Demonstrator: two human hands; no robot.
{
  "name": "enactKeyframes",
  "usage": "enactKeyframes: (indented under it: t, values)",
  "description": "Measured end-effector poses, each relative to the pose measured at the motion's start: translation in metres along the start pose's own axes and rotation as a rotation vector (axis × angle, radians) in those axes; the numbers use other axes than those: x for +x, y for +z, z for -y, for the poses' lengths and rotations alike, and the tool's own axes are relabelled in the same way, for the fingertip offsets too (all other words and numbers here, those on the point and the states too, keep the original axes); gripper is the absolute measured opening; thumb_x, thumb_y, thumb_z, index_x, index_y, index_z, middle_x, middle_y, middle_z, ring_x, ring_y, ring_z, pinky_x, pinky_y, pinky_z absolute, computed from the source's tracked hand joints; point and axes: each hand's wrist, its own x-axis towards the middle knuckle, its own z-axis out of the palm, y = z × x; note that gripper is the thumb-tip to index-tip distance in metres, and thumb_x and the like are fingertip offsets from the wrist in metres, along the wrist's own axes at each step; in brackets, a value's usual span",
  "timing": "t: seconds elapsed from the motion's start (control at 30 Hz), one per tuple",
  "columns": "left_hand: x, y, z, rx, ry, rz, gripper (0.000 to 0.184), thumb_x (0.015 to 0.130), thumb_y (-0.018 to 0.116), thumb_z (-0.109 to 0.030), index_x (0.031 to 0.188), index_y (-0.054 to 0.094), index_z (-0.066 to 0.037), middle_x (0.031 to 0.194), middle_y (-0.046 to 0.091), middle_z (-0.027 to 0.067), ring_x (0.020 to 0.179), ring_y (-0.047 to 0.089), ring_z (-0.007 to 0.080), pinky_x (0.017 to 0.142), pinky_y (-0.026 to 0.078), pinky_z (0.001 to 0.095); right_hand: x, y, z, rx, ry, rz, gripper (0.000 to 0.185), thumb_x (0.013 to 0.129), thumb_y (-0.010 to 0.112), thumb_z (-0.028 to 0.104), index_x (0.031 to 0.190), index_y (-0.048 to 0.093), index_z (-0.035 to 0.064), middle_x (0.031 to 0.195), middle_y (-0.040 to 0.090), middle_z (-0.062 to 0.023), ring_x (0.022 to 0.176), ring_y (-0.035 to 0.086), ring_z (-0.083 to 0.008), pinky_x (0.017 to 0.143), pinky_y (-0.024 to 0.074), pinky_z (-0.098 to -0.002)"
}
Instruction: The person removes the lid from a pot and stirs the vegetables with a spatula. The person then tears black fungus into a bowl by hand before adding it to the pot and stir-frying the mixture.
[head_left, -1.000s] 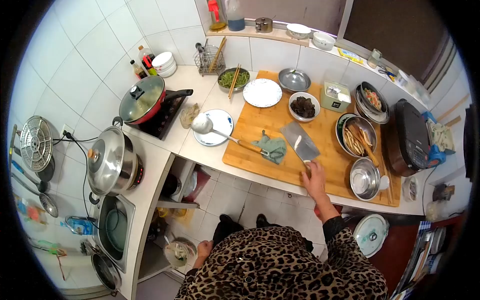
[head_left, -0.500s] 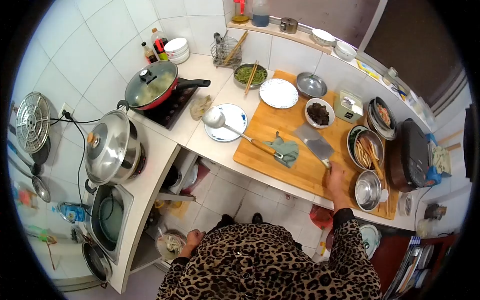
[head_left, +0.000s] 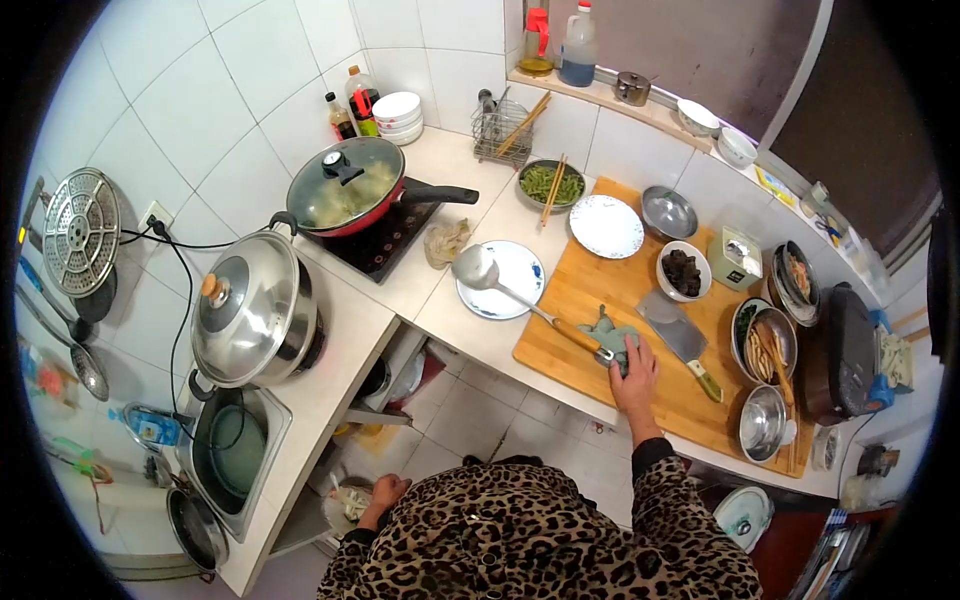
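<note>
My right hand [head_left: 636, 380] is on a crumpled grey-green cloth [head_left: 607, 340] near the front edge of the wooden cutting board [head_left: 560, 290], with its fingers closing on the cloth. A large ladle [head_left: 543, 313] lies partly over the cloth, its bowl resting on a blue-patterned plate [head_left: 525, 270]. Right of the cloth, a cleaver [head_left: 672, 325] lies flat with its handle free. My left hand [head_left: 388, 492] hangs low beside my body with curled fingers, near a container of pale scraps [head_left: 350, 502]; nothing shows in it.
A lidded red pan [head_left: 362, 190] stands on the cooktop, its handle pointing right. A steel pot [head_left: 255, 310] is nearer, above the sink [head_left: 270, 425]. Along the board's right side are a bowl of dark food [head_left: 685, 272], a steel bowl [head_left: 763, 425] and a black cooker [head_left: 845, 350].
My right hand has let go of the cleaver's handle and moved left onto the cloth. The view has shifted, while my left hand stays low at my side.
</note>
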Motion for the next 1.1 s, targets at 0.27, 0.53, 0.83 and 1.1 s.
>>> enactKeyframes:
  t: [0.27,0.53,0.83,1.1]
  values:
    - [-0.009,-0.006,0.053,0.099,0.096,-0.055,0.048,0.079,0.067,-0.040,0.056,0.049,-0.003,0.049,0.045,0.0108,0.044,0.041,0.0212,0.048,0.037,0.0394,0.001,-0.004,0.004,0.010,-0.002,0.001,0.054,0.080,0.061,0.026,0.130,0.046,0.0098,0.135,0.039,-0.0190,0.125,0.036,-0.0330,0.104,0.0231,-0.0494]
    - [0.010,-0.002,0.047,0.151,0.301,0.104,0.055,0.087,0.062,-0.033,0.046,0.036,-0.006,0.041,0.027,0.0058,0.037,0.021,0.0162,0.041,0.023,0.0349,0.001,-0.009,0.007,-0.037,0.034,-0.012,0.055,0.081,0.060,0.028,0.130,0.044,0.0104,0.135,0.039,-0.0189,0.125,0.036,-0.0332,0.104,0.0234,-0.0504]
    - [0.018,-0.011,0.043,0.200,0.216,0.150,0.054,0.090,0.058,-0.031,0.047,0.037,-0.006,0.041,0.026,0.0056,0.038,0.019,0.0160,0.042,0.021,0.0344,-0.002,-0.010,0.010,-0.002,0.046,-0.033,0.053,0.082,0.060,0.027,0.130,0.045,0.0098,0.134,0.040,-0.0196,0.125,0.037,-0.0340,0.104,0.0237,-0.0512]
    - [0.018,-0.010,0.045,0.206,0.197,0.120,0.052,0.090,0.058,-0.029,0.048,0.037,-0.006,0.041,0.027,0.0056,0.038,0.019,0.0159,0.042,0.021,0.0344,-0.001,-0.014,0.010,0.038,0.032,-0.043,0.051,0.082,0.060,0.026,0.129,0.046,0.0095,0.134,0.040,-0.0188,0.125,0.037,-0.0337,0.104,0.0239,-0.0517]
